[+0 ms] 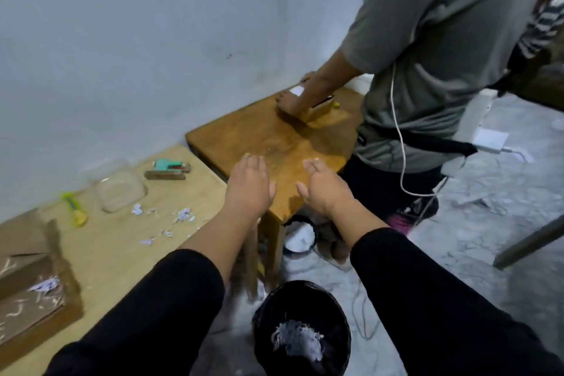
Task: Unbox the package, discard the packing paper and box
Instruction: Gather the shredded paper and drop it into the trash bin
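- Head view: left hand (248,185) and right hand (325,188) hang empty over the near corner of the dark wooden table (274,137), fingers loosely spread, gripping nothing; shredded packing paper (297,342) already lies in the black bin (302,330) below
- The opened box (33,284) sits well off to the left on the pale table (122,238), scraps inside it; swinging it across could spill scraps or knock the glass container (120,191) and yellow cutter (74,207)
- Room is tight; another person (442,55) stands just right, their white cable (399,137) dangling; the bin stands close beside the table legs
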`<move>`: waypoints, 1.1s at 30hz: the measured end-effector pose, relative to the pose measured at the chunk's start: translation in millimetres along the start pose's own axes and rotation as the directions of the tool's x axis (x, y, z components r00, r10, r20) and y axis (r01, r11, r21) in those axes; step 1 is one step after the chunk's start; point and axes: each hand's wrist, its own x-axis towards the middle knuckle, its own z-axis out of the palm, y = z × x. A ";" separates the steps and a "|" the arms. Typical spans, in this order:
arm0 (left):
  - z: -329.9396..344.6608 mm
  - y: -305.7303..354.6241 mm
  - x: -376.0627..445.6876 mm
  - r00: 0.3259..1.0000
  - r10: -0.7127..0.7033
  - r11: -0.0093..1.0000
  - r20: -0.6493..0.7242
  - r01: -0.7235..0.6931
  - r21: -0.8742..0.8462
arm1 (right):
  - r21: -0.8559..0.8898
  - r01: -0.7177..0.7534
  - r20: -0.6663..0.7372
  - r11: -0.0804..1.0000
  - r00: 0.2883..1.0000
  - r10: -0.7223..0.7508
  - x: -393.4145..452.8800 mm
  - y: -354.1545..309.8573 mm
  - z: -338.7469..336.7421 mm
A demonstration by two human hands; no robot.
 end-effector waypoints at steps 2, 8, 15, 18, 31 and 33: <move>-13.6 -21.0 -5.8 0.997 -0.056 0.998 -0.043 0.056 0.003 | 0.001 0.041 -0.019 0.999 0.999 -0.041 8.0 -21.5 -5.1; -16.7 -91.0 -39.2 0.969 -0.226 0.974 -0.098 0.222 -0.042 | 0.098 0.130 -0.056 0.987 0.991 -0.125 30.2 -86.6 19.6; 45.7 -170.0 -101.6 0.911 -0.412 0.908 -0.001 0.410 -0.091 | 0.160 0.185 0.088 0.970 0.976 -0.201 38.0 -145.3 86.9; 91.7 -189.1 -133.3 0.863 -0.479 0.867 0.159 0.493 -0.066 | 0.153 0.226 0.150 0.962 0.957 -0.249 36.9 -157.9 124.3; 197.9 -210.2 -188.9 0.620 -0.728 0.603 0.294 0.782 -0.157 | 0.262 0.301 0.217 0.917 0.907 -0.360 92.9 -161.2 233.5; 201.5 -218.0 -178.1 0.599 -0.758 0.572 0.258 0.801 -0.179 | 0.275 0.340 0.204 0.899 0.893 -0.400 108.6 -165.0 237.0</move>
